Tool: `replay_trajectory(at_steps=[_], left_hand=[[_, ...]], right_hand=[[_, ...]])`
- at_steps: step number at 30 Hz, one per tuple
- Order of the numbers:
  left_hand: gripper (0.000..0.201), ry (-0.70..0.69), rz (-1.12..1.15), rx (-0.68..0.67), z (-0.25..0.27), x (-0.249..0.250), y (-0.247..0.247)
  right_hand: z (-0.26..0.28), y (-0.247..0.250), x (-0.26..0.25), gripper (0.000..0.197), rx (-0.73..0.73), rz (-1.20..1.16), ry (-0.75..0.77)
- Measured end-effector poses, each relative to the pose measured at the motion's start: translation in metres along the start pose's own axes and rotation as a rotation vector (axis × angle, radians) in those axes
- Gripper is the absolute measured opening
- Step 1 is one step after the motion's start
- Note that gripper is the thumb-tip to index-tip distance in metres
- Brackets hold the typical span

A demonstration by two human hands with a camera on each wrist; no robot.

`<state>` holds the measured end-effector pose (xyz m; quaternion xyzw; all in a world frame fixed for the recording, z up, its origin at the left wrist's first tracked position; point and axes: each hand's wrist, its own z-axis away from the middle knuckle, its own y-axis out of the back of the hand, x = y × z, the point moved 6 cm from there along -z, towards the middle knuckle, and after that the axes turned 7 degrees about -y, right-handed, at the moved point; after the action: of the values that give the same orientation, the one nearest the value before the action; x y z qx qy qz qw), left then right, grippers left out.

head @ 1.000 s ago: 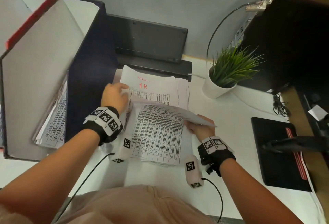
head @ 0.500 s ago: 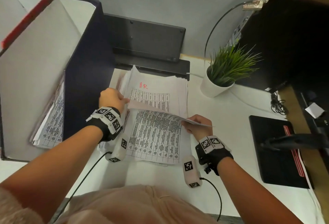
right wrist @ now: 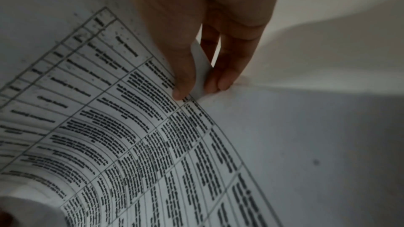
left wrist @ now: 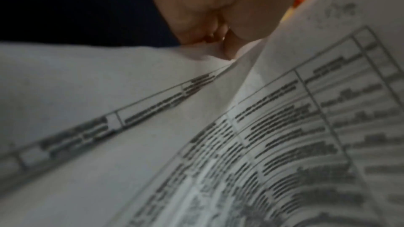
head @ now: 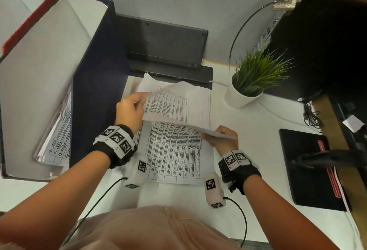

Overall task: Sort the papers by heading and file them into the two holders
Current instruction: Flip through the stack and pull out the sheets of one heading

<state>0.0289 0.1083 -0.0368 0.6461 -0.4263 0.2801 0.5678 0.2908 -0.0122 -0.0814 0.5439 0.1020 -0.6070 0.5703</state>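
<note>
Close to my body, on the white surface [head: 258,150], lies the stack of papers [head: 174,160], with its long side running away from me toward the black tray [head: 164,51] at the back. My right hand [head: 222,138] is nearest to me. It pinches the near right corner of the top sheet [head: 170,108] between thumb and fingers [right wrist: 220,78], and that corner is lifted off the stack. A bit farther away, my left hand [head: 131,110] holds the far left part of the same sheet, fingers curled on its edge. So the sheet hangs between my two hands, slanting from near right to far left, printed table facing up, and both hands already have it.

To the left of the stack, just beside my left hand, stands the dark blue holder [head: 93,70] with papers [head: 57,136] already in it. Its open side faces me. The red holder [head: 27,17] stands farther left, behind it. I think the left hand is the one to lead, since both holders are on that side. I cannot read this sheet's heading, so I cannot tell which holder it belongs in.

Far right sits a small plant pot [head: 240,96], well apart from the papers.
</note>
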Motion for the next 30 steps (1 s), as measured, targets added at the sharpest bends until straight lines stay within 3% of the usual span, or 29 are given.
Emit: replay_trajectory(at_steps=[4,6,9,12,15,17,19,23,25,30], left_hand=[[0.03,0.246,0.347,-0.114,-0.002,-0.008,-0.01],[0.031,0.238,0.479,-0.2,-0.001,0.0,-0.015],[0.024,0.216,0.569,-0.311,0.004,0.011,-0.021],[0.026,0.283,0.555,-0.302,0.005,0.007,-0.023],[0.028,0.461,0.606,-0.287,0.008,-0.002,-0.025],[0.044,0.505,0.575,-0.35,0.011,-0.009,-0.029],[0.061,0.485,0.514,-0.401,0.012,-0.012,-0.032],[0.037,0.227,0.262,-0.393,0.01,0.006,-0.029],[0.037,0.149,0.181,-0.387,0.011,0.017,-0.028],[0.031,-0.015,0.25,-0.268,0.007,0.053,-0.01]], right_hand=[[-0.002,0.003,0.002,0.048,0.051,-0.11,-0.013],[0.001,0.003,0.0,0.046,0.073,-0.15,-0.007],[0.001,0.0,-0.001,0.06,0.007,-0.214,0.002],[-0.001,-0.005,0.0,0.018,-0.064,-0.04,-0.052],[-0.001,-0.002,0.007,0.018,-0.038,-0.113,-0.102],[0.0,-0.001,0.011,0.023,-0.021,-0.176,-0.119],[0.001,-0.001,0.007,0.029,0.004,-0.162,-0.098],[0.007,0.0,-0.01,0.038,0.036,-0.294,-0.015],[0.009,0.001,-0.02,0.037,0.043,-0.307,0.041],[0.014,0.017,-0.061,0.04,0.122,-0.403,0.22]])
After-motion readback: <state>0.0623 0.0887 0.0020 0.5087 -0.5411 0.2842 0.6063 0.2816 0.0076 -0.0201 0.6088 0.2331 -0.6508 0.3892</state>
